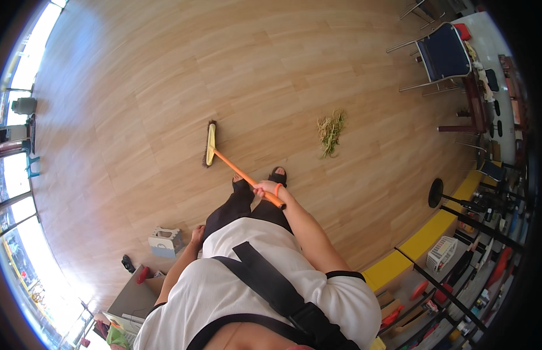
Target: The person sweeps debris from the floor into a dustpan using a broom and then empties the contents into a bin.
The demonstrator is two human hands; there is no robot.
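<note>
While the right hand (268,189), just below centre, is clamped on the orange-handled broom (230,163) toward its near end, the broom's head (211,144) sits on the plank floor (166,70) left of centre. Left hand (198,234) well apart from it, lower left of centre, beside the dark trousers (227,213); fingers look curled, cannot tell if on anything. Grey-and-white step stool (166,242) near it. Loose heap of greenish, straw-coloured stems (330,134) right of centre.

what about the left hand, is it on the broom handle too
No, the left hand hangs down beside the thigh, and only the right hand grips the orange broom handle.
</note>
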